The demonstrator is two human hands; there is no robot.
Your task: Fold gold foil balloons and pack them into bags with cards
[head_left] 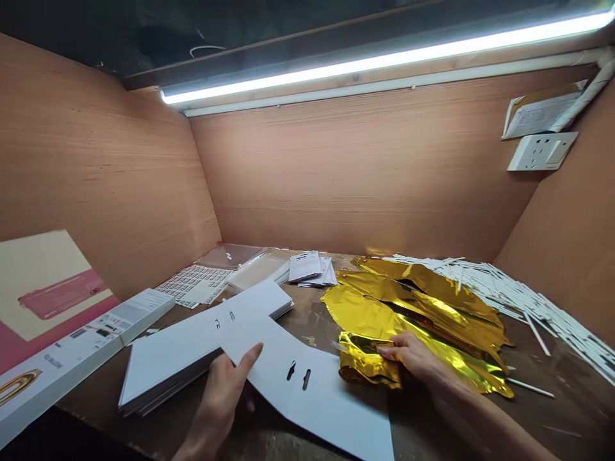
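One slotted white card (317,406) gripped by the left hand (216,400), one gold foil balloon (368,362) pressed beneath the right hand (413,357) (grip unclear).

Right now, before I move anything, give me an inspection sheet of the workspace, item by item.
Surface: scuffed brown wooden bench.
Job's things: slotted white card; crumpled gold foil balloons.
Clutter: loose white sticks; stack of white cards; sticker sheets; printed papers; white box.
Hands: left hand grips the card's edge; right hand rests on the foil.
Cables: white conduit under the light.
Surroundings: wooden walls, light strip, wall socket.
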